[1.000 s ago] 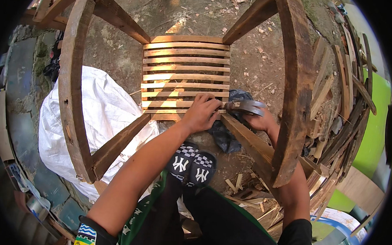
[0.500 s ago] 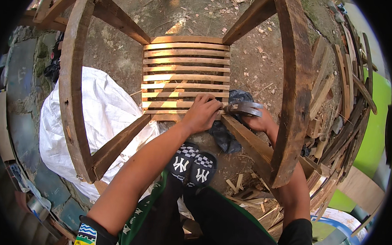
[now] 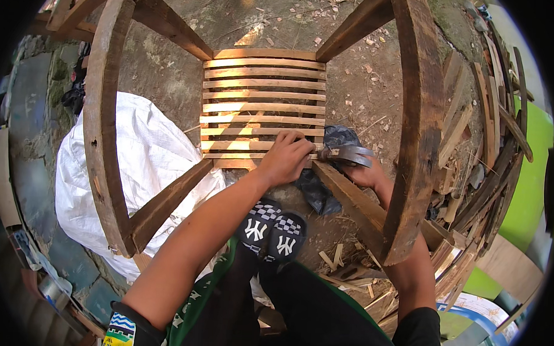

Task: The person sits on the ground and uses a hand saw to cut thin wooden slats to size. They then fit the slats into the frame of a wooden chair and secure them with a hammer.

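A wooden frame with rough thick legs and rails stands in front of me, a row of thin pale slats across its lower part. My left hand is closed over the near slats at their right end, fingers bent and together. Whether a nail is between its fingertips is hidden. In my right hand is a claw hammer, gripped with its head beside the right end of the nearest slats, close to my left fingertips. Most of the hammer's handle is hidden. My right forearm passes behind the frame's right-hand timber.
A white woven sack lies at the left, partly behind the frame. Black plastic lies under the right corner. Scrap wood is piled along the right, with offcuts near my sandals. Wood chips dot the dirt ground.
Almost nothing differs. The hammer head is slightly blurred and tilted a little differently beside the slats, while my left hand stays in place.
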{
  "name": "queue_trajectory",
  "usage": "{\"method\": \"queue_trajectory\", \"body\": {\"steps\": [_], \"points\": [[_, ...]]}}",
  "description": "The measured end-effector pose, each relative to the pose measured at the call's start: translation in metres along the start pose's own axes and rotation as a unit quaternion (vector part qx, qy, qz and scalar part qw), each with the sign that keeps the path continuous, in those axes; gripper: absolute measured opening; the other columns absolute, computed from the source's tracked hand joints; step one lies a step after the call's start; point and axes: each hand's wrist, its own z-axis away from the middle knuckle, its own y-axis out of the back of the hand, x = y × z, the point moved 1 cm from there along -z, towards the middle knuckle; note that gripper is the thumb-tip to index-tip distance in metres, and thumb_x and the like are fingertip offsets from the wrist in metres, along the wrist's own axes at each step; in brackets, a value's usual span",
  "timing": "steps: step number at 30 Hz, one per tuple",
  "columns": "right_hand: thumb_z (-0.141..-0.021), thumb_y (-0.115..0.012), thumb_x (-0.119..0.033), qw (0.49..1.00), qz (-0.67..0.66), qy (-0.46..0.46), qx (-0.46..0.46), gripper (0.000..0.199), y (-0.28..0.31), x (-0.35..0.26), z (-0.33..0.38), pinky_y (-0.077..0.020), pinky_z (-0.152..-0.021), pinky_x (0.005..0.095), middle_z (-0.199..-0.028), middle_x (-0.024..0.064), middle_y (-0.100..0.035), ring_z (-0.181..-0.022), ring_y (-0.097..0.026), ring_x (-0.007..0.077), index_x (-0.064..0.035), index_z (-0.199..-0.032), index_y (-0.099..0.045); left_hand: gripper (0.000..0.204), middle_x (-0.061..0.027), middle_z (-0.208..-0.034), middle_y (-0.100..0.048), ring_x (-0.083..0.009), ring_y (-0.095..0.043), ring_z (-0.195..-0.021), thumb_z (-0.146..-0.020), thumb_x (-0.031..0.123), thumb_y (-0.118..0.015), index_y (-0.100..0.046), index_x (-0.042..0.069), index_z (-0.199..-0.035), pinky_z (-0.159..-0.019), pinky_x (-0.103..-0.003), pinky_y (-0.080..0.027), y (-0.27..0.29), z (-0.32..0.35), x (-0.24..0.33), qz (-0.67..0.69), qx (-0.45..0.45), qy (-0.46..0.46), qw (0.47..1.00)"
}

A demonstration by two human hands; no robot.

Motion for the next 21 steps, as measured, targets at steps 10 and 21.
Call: {"method": "queue_trajectory", "body": {"steps": [10, 21], "points": [[-0.091, -0.067, -0.021, 0.999, 0.024, 0.034, 0.018, 0.039, -0.002, 0.009, -0.008, -0.0553, -0.096, 0.0454, -0.122, 0.0156, -0.074, -0.11, -0.071, 0.0339, -0.007, -0.128, -0.07, 0.025, -0.0079, -0.104, -0.065, -0.0323, -0.058, -0.116, -0.088, 0.005, -0.072, -0.064, 0.006, -0.111, -0.101, -0.048, -0.042, 0.001, -0.001, 0.0, 0.001, 0.008, -0.01, 1.0], [-0.091, -0.068, -0.023, 0.966, -0.181, -0.168, 0.074, 0.043, 0.003, -0.019, 0.003, -0.0541, -0.099, 0.0411, -0.122, 0.0147, -0.075, -0.112, -0.071, 0.0306, -0.0062, -0.131, -0.069, 0.025, -0.0083, -0.106, -0.065, -0.032, -0.058, -0.116, -0.087, 0.006, -0.072, -0.063, 0.007, -0.11, -0.101, -0.048, -0.043, 0.0, 0.002, 0.001, -0.01, 0.003, -0.012, 1.0]]}}
